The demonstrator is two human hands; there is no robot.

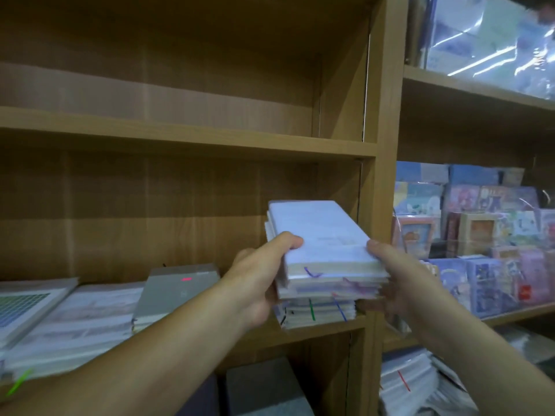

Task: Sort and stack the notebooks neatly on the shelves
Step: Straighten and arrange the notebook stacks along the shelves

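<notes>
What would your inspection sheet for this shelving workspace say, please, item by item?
Surface: wooden middle shelf, carrying the piles.
Job's things: upper notebooks, plastic-wrapped, held on or just above the lower pile at the shelf's right end; contact unclear.
Clutter: grey book and wrapped flat piles lying further left on the same shelf.
Grippers: left hand and right hand grip the upper notebooks at opposite sides.
Cables: nothing seen.
Surroundings: right-hand bay with colourful packaged goods; more wrapped stock below it.
</notes>
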